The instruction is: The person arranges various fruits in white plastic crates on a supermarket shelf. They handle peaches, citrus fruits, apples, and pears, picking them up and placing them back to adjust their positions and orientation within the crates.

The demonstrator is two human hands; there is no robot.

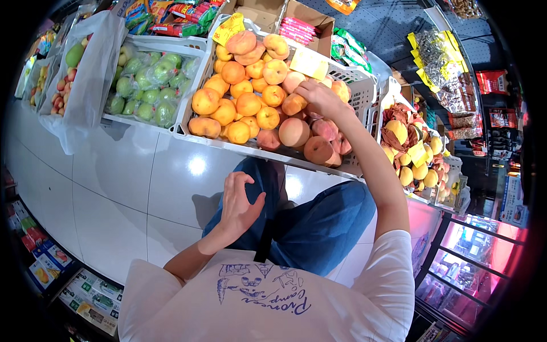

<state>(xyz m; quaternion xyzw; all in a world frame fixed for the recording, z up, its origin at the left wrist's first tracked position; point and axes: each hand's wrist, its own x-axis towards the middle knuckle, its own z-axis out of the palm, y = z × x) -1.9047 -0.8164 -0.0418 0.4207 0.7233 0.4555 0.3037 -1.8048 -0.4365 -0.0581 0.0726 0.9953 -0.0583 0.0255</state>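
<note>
My right hand reaches over the white plastic crate, its fingertips on a flat peach among the fruit; whether it grips the peach is hard to tell. Larger pinkish peaches lie just below that hand, and yellow-orange peaches fill the crate's left part. Some flat peaches sit at the back beside a yellow paper sign. Another yellow sign stands behind my right hand. My left hand is held above my knee with fingers curled apart, holding nothing.
Left of the peaches is a crate of bagged green apples, then a white plastic bag beside small red-yellow fruit. At right are yellow fruit in another crate. Snack packets and open cardboard boxes stand behind.
</note>
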